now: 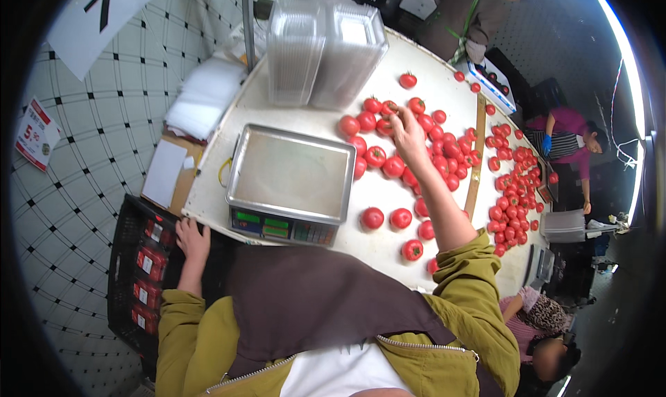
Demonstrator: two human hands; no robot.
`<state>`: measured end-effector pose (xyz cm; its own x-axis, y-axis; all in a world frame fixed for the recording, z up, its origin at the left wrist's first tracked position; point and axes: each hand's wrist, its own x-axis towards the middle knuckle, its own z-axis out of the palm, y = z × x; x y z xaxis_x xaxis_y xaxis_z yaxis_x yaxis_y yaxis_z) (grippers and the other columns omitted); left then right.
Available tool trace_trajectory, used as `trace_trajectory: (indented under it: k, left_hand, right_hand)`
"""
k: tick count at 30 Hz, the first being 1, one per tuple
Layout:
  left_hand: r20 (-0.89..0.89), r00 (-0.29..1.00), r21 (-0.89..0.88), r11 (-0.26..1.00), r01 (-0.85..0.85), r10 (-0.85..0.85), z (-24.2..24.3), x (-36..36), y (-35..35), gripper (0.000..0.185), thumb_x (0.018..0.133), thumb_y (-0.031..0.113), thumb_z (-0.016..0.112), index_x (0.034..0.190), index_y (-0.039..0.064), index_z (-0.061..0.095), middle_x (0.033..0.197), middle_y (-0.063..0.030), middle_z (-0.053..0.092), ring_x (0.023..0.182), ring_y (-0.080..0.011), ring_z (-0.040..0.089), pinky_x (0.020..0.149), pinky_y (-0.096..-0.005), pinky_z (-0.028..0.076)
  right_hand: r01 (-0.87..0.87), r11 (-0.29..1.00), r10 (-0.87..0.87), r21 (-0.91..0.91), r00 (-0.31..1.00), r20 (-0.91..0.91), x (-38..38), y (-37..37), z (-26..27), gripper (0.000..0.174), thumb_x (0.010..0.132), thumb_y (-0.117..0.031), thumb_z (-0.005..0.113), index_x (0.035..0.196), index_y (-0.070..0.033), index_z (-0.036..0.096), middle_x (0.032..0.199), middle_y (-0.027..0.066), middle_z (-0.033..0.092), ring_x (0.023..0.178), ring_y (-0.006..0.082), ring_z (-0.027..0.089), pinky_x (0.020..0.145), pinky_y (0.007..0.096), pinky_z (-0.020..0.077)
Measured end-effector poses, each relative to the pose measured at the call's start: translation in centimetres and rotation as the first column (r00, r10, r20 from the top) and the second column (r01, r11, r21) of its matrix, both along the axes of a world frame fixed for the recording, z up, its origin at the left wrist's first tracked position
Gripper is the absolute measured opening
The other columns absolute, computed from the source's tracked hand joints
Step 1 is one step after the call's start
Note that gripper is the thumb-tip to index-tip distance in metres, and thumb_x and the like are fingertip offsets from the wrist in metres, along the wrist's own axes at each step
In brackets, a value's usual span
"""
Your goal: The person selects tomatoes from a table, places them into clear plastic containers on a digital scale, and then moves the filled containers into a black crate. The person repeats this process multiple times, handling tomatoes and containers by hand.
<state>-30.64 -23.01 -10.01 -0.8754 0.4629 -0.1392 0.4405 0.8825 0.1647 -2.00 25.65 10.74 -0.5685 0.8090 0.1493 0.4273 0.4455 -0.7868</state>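
Observation:
Many red tomatoes lie loose on a white table. My right hand reaches over them, its fingertips at a tomato near the front of the group; whether it grips one I cannot tell. My left hand rests at the table's near left corner, beside a black crate, with its fingers apart and nothing in it. Between my hands stands a digital scale with a bare metal pan. Behind the scale rise two tall stacks of clear plastic containers.
A black crate at the left holds packed red trays. White foam sheets and a cardboard box adjoin the table's left edge. A brown strip crosses the table, with more tomatoes beyond. Several people work around the far and right sides.

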Motion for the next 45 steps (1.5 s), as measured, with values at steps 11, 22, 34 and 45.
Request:
trace_trajectory:
  k: [11,22,34,45]
  left_hand:
    - [-0.150,0.988,0.199,0.980,0.010,0.020,-1.0,0.5,-0.2,0.022,0.085,0.018,0.063,0.103,0.004,0.064,0.118,-0.0105,0.056,0.129,-0.0337,0.044,0.095,-0.0540,0.047]
    - [-0.168,0.985,0.204,0.979,-0.001,0.036,-1.0,0.8,-0.5,0.019,0.083,0.016,0.062,0.097,0.003,0.063,0.113,-0.0107,0.057,0.126,-0.0339,0.046,0.090,-0.0552,0.048]
    - [-0.216,0.976,0.244,0.968,0.056,-0.002,-1.3,0.5,-0.1,0.013,0.083,0.015,0.061,0.088,0.003,0.062,0.104,-0.0125,0.057,0.119,-0.0354,0.048,0.086,-0.0542,0.048]
    - [-0.193,0.981,0.231,0.972,0.032,0.014,-1.4,0.6,-0.4,0.013,0.083,0.017,0.061,0.088,0.004,0.061,0.104,-0.0117,0.056,0.119,-0.0345,0.048,0.087,-0.0552,0.048]
  right_hand:
    - [-0.448,0.543,0.041,0.711,0.859,0.510,-15.3,11.7,4.5,0.012,0.093,-0.011,0.049,0.096,-0.002,0.055,0.091,0.0178,0.064,0.094,0.0370,0.062,0.083,0.0481,0.0508]
    - [-0.619,0.570,0.172,0.540,0.732,0.659,-14.9,13.5,6.8,0.023,0.096,-0.017,0.045,0.089,-0.002,0.061,0.090,0.0214,0.067,0.088,0.0397,0.066,0.081,0.0512,0.0524]
    - [-0.600,0.625,0.047,0.499,0.667,0.744,-16.5,13.7,9.9,0.017,0.088,-0.008,0.053,0.091,-0.004,0.069,0.096,0.0173,0.072,0.092,0.0372,0.070,0.080,0.0460,0.0572]
    - [-0.600,0.613,0.045,0.514,0.676,0.735,-15.6,13.2,7.9,0.014,0.086,-0.012,0.059,0.095,-0.007,0.069,0.092,0.0154,0.071,0.090,0.0333,0.070,0.077,0.0454,0.0569]
